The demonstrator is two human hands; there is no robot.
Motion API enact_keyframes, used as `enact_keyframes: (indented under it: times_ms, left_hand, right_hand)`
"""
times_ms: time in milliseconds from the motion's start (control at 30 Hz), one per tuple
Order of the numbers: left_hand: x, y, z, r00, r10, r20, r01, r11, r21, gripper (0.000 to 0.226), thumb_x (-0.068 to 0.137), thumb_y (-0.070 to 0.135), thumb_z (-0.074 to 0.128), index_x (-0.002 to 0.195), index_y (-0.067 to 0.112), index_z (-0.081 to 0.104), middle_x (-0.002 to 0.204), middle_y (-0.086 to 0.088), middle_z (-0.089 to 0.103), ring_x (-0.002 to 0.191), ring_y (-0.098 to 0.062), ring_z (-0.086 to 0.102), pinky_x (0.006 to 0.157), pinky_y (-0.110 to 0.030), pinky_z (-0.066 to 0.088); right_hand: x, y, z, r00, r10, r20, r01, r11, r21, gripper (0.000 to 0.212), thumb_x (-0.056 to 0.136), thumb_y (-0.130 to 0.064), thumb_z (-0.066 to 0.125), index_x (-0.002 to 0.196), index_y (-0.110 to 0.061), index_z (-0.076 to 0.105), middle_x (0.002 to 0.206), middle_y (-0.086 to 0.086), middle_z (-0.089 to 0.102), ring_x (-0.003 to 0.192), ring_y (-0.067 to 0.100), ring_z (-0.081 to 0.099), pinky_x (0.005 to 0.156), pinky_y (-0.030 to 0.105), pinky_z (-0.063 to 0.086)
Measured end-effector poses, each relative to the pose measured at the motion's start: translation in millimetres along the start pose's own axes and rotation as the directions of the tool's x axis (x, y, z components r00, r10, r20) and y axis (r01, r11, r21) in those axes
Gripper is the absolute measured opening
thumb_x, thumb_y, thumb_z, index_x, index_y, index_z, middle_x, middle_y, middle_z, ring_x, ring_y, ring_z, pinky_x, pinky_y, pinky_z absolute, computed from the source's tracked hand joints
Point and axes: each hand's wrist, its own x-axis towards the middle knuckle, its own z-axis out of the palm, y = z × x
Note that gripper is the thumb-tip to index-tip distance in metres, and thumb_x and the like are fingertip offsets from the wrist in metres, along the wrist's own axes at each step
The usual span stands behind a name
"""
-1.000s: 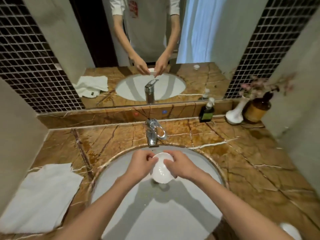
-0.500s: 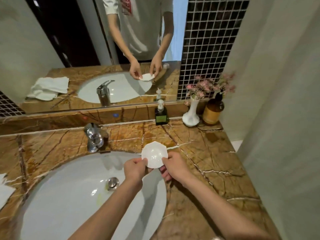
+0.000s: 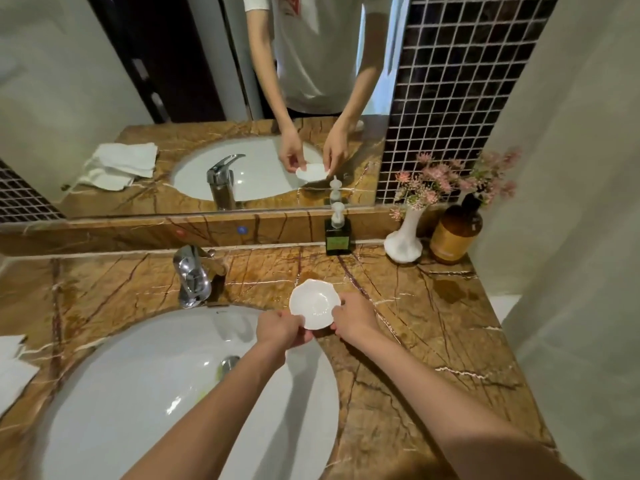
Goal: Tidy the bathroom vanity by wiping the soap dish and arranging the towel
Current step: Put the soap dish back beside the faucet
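A small white scalloped soap dish (image 3: 313,303) sits low over the brown marble counter (image 3: 433,327), just right of the sink's rim. My left hand (image 3: 282,329) grips its near-left edge and my right hand (image 3: 353,315) grips its right edge. I cannot tell whether the dish touches the counter. The dish looks empty. A white towel (image 3: 12,368) lies on the counter at the far left, mostly out of frame.
A white oval sink (image 3: 138,403) fills the lower left, with a chrome faucet (image 3: 192,277) behind it. At the back stand a dark soap dispenser (image 3: 337,233), a white vase of pink flowers (image 3: 405,242) and an amber bottle (image 3: 455,233). A mirror rises above.
Both hands carried the soap dish from over the sink basin to the right, onto the counter side of the rim. The view swung right, pushing the towel to the left edge.
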Motion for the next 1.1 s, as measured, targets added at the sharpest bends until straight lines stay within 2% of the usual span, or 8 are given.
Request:
enact_keyframes:
  times_ms: [100,233,400,733,867,967,1033,1100]
  left_hand:
    - [15,12,0,1.000,-0.010,0.019,0.010,1.000,0.014,0.017,0.081,-0.011,0.057,0.072,0.002,0.050,0.070,-0.022,0.060,0.046,-0.028,0.056,0.048,-0.034,0.058]
    - [33,20,1,1.000,-0.021,0.022,0.020,0.998,0.053,0.015,0.080,-0.011,0.059,0.072,0.000,0.051,0.081,-0.025,0.061,0.048,-0.028,0.058,0.044,-0.033,0.057]
    - [45,16,7,0.999,-0.024,-0.033,0.026,0.998,0.055,0.019,0.080,-0.008,0.062,0.068,0.003,0.052,0.075,-0.024,0.065,0.043,-0.024,0.063,0.040,-0.028,0.053]
    - [48,17,11,0.999,-0.042,-0.033,0.044,0.998,0.050,0.034,0.079,-0.013,0.060,0.057,0.006,0.043,0.061,-0.015,0.054,0.033,-0.025,0.053,0.037,-0.031,0.051]
    - [46,17,9,1.000,-0.009,0.007,0.008,0.994,0.108,0.030,0.080,-0.008,0.062,0.056,0.004,0.047,0.059,-0.020,0.058,0.035,-0.026,0.053,0.036,-0.030,0.051]
    - [44,17,4,0.998,0.049,0.038,-0.055,0.987,0.154,0.024,0.082,0.003,0.066,0.061,-0.004,0.057,0.061,-0.023,0.065,0.037,-0.026,0.057,0.035,-0.029,0.050]
    - [41,16,-2,0.991,0.127,0.044,-0.134,0.966,0.219,0.029,0.086,0.014,0.063,0.062,-0.003,0.062,0.062,-0.019,0.070,0.041,-0.026,0.061,0.040,-0.031,0.053]
    - [37,14,-12,0.973,0.231,0.009,-0.222,0.922,0.317,0.035,0.089,0.026,0.058,0.061,0.005,0.061,0.060,-0.011,0.069,0.048,-0.025,0.065,0.047,-0.035,0.055]
  right_hand:
    - [19,-8,2,1.000,-0.011,-0.006,0.011,0.998,-0.069,0.028,0.089,-0.004,0.044,0.101,-0.006,0.069,0.095,0.017,0.070,0.087,0.033,0.066,0.075,0.035,0.054]
    - [38,-12,10,0.999,0.027,-0.035,-0.032,0.985,-0.168,0.024,0.089,-0.005,0.044,0.097,0.000,0.066,0.099,0.017,0.068,0.087,0.030,0.061,0.064,0.030,0.042]
    - [53,-8,17,0.997,0.030,-0.076,-0.048,0.966,-0.253,0.025,0.090,-0.007,0.043,0.098,0.001,0.065,0.102,0.020,0.066,0.092,0.034,0.060,0.066,0.032,0.040]
    - [61,-1,21,0.994,-0.049,-0.099,0.020,0.959,-0.283,0.027,0.090,-0.003,0.043,0.106,-0.006,0.065,0.104,0.016,0.067,0.088,0.031,0.058,0.068,0.029,0.039]
    - [61,2,24,0.992,-0.074,-0.103,0.046,0.967,-0.250,0.031,0.093,-0.006,0.043,0.114,-0.010,0.065,0.103,0.013,0.068,0.083,0.024,0.055,0.069,0.030,0.042]
    - [58,5,22,0.988,-0.105,-0.109,0.079,0.972,-0.221,0.031,0.096,-0.018,0.048,0.124,-0.013,0.060,0.108,0.011,0.067,0.096,0.028,0.059,0.076,0.034,0.046]
    - [54,7,18,0.984,-0.126,-0.125,0.095,0.969,-0.227,0.034,0.097,-0.026,0.049,0.127,-0.013,0.057,0.109,0.011,0.067,0.097,0.028,0.059,0.078,0.036,0.047]
    - [47,8,14,0.972,-0.177,-0.155,0.135,0.959,-0.248,0.034,0.097,-0.028,0.049,0.126,-0.013,0.057,0.100,0.006,0.068,0.088,0.023,0.058,0.072,0.036,0.047]
